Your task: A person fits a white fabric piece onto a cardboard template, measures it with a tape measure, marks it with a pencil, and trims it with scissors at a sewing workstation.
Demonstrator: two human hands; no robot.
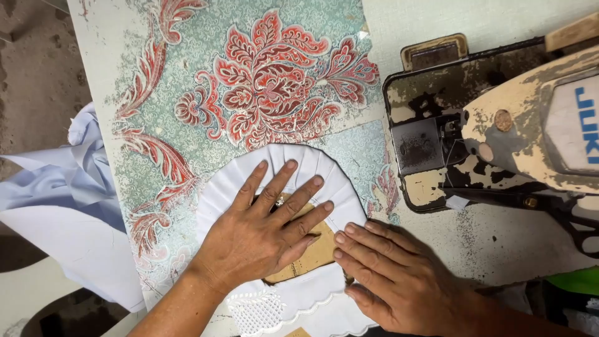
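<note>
Head view, close, straight down.

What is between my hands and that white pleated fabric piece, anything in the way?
Partly. Your left hand lies flat on a brown cardboard piece that sits on the white pleated fabric, with its fingertips reaching past it onto the pleats. Your right hand presses the fabric's right edge directly; nothing visible lies between them.

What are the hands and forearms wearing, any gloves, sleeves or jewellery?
Both are bare: no gloves, and no sleeves on the stretch of forearm in view. The left hand has a ring with a small pale stone on one finger. The right hand shows no ring, watch or bracelet.
</note>
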